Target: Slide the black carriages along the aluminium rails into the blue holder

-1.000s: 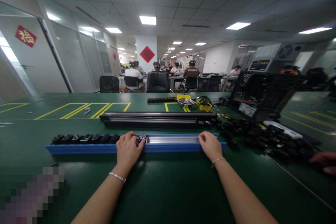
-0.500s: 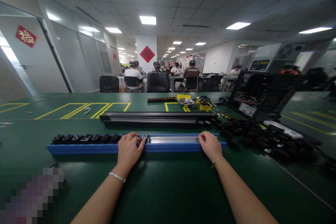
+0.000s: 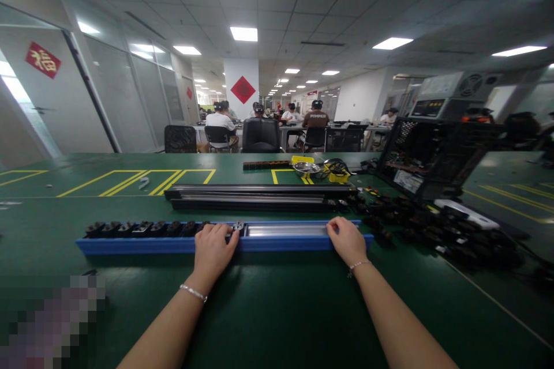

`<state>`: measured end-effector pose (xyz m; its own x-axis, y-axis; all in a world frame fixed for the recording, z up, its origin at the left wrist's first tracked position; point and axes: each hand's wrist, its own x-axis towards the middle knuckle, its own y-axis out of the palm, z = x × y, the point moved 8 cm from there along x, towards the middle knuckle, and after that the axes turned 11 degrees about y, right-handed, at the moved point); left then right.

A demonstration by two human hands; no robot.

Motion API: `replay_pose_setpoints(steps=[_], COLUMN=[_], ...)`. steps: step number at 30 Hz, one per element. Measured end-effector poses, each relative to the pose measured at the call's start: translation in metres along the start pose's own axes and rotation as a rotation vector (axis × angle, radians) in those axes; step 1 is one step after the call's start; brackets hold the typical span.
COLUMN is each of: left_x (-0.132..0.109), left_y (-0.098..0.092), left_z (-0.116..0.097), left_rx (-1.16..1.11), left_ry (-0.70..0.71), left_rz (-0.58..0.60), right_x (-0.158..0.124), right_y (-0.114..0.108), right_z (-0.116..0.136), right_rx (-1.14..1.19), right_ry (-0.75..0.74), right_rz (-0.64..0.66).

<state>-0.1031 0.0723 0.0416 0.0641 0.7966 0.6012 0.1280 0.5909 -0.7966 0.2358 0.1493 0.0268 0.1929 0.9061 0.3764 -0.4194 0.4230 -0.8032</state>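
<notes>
"So, what's nearest?"
"On the green surface (image 3: 277, 311), a pixelated patch (image 3: 56, 326) at eight o'clock, unidentifiable. Further in, a long blue channel-shaped rail (image 3: 281, 244) runs from ten to one o'clock."
"The hands?"
"Left hand (image 3: 214, 248), eleven o'clock: fingers curled over the right end of a row of squat black blocks (image 3: 142, 229) in the rail. Right hand (image 3: 348, 240), one o'clock: fingertips close together at its right end. I can't tell whether either grips; the contact is hidden."
"Handling?"
"Probably stiff, light for its length; the shiny silver strip (image 3: 285, 230) inside may be slippery. I'd take the outer walls near both ends."
"Beyond?"
"A dark heap of parts (image 3: 459, 239), two o'clock, too dim to separate; then slim black rails (image 3: 251, 203), twelve o'clock."
</notes>
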Motion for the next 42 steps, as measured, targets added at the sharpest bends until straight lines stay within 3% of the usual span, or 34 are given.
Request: replay_pose_setpoints(steps=[42], left_x=[0.0], left_y=[0.011], left_z=[-0.011], left_rx=[-0.184], left_ry=[0.1], left_rz=[0.059], right_x=[-0.001], right_y=[-0.001], right_z=[0.001], right_rx=[-0.009], right_ry=[-0.023], right_rz=[-0.04])
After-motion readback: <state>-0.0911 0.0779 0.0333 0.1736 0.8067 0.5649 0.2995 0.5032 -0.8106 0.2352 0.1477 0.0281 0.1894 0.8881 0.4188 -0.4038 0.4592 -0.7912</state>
